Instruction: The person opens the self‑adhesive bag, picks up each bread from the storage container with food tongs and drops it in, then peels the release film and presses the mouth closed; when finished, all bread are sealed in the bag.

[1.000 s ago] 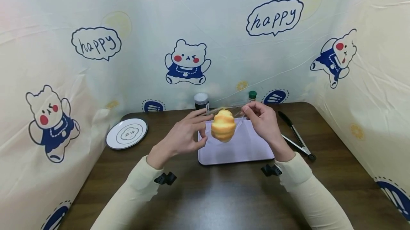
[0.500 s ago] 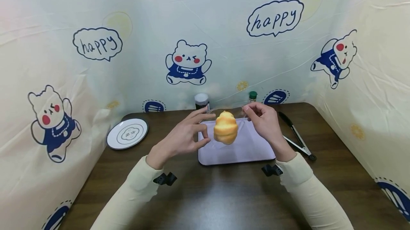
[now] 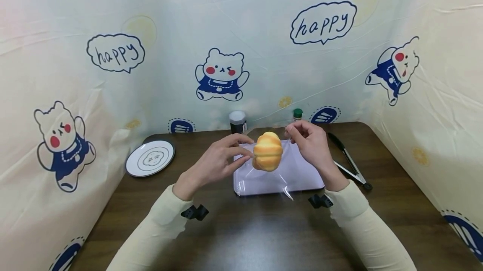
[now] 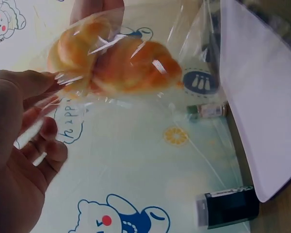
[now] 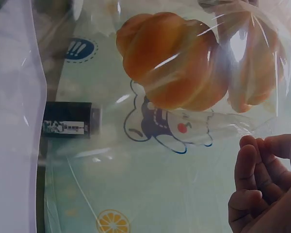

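Note:
A clear plastic bag (image 5: 68,153) is held up above the lilac tray (image 3: 264,183). Golden bread (image 3: 268,151) is inside; the wrist views show two twisted, rounded pieces. My left hand (image 3: 219,156) pinches the bag at the bread's side, with thumb and index finger close against the bread in the left wrist view. Whether it grips bread through the film is hard to tell. My right hand (image 3: 310,142) pinches the bag's edge between thumb and fingertips, apart from the bread, as the right wrist view shows.
Black-and-silver tongs (image 3: 352,162) lie right of the tray. A white plate (image 3: 150,158) sits at the table's left edge. Behind the tray stand a dark jar with a pale lid (image 3: 237,122) and a green-capped bottle (image 3: 297,114). A printed cloth (image 3: 264,32) surrounds the table.
The bread has shifted slightly right and turned. My left fingers have come in against its side. The bag's lower edge now spreads over the tray's front. My right hand stays nearly still.

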`<state>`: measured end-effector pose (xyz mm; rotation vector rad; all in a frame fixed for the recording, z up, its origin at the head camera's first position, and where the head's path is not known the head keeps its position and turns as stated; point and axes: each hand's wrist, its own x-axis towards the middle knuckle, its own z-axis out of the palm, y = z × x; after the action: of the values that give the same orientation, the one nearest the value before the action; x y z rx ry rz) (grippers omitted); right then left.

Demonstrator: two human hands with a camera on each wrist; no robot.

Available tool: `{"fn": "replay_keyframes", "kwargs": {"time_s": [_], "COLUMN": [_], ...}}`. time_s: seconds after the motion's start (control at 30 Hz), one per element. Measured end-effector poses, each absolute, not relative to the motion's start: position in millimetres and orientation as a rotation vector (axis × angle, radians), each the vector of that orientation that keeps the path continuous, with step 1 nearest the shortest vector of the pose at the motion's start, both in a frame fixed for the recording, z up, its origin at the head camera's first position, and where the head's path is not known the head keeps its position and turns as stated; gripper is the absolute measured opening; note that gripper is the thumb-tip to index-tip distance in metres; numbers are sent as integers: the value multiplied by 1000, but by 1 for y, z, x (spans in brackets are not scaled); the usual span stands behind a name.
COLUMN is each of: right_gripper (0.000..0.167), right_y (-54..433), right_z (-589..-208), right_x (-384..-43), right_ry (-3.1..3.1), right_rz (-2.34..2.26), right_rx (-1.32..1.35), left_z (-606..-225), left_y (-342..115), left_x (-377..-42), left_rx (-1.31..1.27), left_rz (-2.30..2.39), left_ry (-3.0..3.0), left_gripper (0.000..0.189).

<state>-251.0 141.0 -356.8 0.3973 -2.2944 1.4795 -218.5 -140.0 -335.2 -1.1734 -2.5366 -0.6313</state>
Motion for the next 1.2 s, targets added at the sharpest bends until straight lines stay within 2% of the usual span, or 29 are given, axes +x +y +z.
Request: {"fn": "replay_keyframes", "kwargs": {"time_s": [0.23, 0.33, 0.77, 1.2], "right_gripper": [24, 23, 23, 24], "right_y": [141, 141, 139, 137], "right_z": [-358, -357, -356, -354], "right_x": [-251, -251, -252, -249], "right_ry": [-2279, -2265, -2253, -2287], "right_rz": [1494, 1502, 1471, 1422], "right_rx": [405, 413, 408, 398], "left_z": [-335, -338, -338, -331], "left_y": [-140, -139, -136, -131], "left_x": [-217, -218, -215, -213], "left_rx": [-1294, -1288, -1242, -1145], "left_rz": [-788, -811, -769, -661], "left_ry": [-2467, -2458, -2455, -2565], "left_gripper": [27, 27, 48, 31]}}
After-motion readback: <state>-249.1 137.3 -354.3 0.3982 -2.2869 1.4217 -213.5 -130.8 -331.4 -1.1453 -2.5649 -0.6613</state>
